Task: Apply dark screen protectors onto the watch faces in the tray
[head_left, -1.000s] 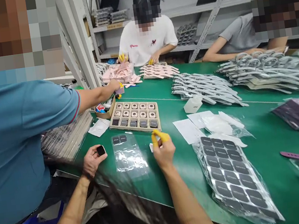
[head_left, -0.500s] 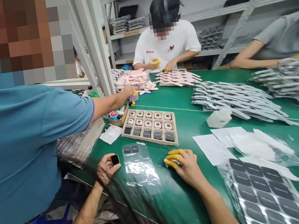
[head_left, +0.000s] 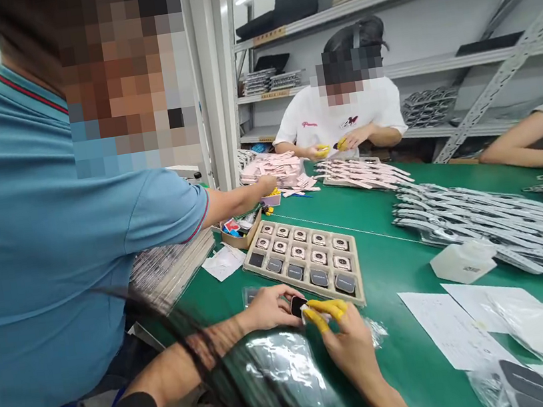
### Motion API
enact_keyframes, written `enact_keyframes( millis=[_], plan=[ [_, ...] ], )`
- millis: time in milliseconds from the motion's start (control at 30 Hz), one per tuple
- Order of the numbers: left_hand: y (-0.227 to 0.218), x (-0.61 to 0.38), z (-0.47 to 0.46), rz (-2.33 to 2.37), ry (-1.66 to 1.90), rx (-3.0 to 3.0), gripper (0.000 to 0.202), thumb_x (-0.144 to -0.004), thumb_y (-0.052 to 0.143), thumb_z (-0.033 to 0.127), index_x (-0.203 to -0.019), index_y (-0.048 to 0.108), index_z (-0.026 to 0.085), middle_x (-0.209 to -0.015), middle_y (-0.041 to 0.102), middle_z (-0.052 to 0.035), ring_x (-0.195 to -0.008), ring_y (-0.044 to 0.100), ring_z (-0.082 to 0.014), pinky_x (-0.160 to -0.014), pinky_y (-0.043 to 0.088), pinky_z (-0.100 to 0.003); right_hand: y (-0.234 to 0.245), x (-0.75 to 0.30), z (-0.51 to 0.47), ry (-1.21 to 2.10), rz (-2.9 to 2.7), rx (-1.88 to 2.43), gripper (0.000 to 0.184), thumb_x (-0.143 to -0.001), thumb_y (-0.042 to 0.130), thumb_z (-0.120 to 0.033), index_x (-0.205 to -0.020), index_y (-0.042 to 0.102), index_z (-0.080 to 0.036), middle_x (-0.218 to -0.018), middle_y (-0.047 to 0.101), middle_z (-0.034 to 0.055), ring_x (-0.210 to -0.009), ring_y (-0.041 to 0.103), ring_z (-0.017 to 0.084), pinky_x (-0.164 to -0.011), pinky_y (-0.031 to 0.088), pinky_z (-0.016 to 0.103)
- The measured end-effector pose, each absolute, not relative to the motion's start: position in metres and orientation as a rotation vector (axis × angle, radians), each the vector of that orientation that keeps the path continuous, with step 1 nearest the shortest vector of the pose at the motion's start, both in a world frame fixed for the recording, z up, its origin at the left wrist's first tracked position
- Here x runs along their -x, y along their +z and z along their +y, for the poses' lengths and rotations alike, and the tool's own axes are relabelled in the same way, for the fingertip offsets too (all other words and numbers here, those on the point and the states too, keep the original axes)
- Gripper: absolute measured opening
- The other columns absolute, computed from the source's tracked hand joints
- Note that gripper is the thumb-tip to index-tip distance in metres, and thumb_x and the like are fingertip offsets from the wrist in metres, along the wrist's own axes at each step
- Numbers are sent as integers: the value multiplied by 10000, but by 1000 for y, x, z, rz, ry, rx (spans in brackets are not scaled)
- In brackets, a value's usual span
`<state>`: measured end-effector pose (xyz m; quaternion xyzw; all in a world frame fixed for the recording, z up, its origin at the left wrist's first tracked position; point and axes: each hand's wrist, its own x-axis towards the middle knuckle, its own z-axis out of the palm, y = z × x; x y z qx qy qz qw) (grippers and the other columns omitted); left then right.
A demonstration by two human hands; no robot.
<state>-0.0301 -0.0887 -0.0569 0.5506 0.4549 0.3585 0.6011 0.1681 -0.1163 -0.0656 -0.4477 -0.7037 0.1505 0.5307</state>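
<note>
My left hand [head_left: 269, 308] grips a small square smartwatch case [head_left: 297, 305] with a black face, held over the near side of the tray. Yellow finger covers sit on fingers of my right hand [head_left: 348, 334], which pinches a small white piece [head_left: 312, 313] against the watch case; its kind is unclear. Just beyond, a beige tray [head_left: 358, 272] carries watch cases in its back rows and dark square covers in front. Beneath my hands lies a clear plastic sheet [head_left: 284, 363], its dark stickers partly hidden by my left hand.
A person in blue [head_left: 152, 213] reaches across at left, close to my left arm. Opposite, another person [head_left: 340, 113] works behind pink straps [head_left: 362, 170]. At right are grey straps [head_left: 481, 221], a white bottle [head_left: 464, 262], papers [head_left: 450, 326] and dark stickers [head_left: 526, 380].
My left hand has moved right with the watch case and met my right hand, which now presses the white piece against it. The view has shifted left and up.
</note>
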Motion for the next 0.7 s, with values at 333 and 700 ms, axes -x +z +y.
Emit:
enact_keyframes(
  millis=[333, 700],
  plan=[
    [-65, 33, -84, 1029, 821, -1313, 613, -418, 1080, 286, -935, 751, 289, -762, 733, -31, -747, 788, -261, -676, 624, -376, -95, -170, -107, 173, -1839, 1085, 385, -925, 681, -270, -1100, 829, -579, -942, 800, 74, -837, 707, 383, -680, 586, 600],
    [-59, 35, -85, 1035, 767, -1226, 570, -664, 938, 103, -1186, 711, 138, -926, 790, -27, -784, 735, -131, -795, 564, -257, -86, -164, -112, 60, -1907, 1367, 188, -1039, 713, -350, -1078, 821, -201, -1004, 731, 111, -956, 598, 244, -853, 496, 386]
  ],
)
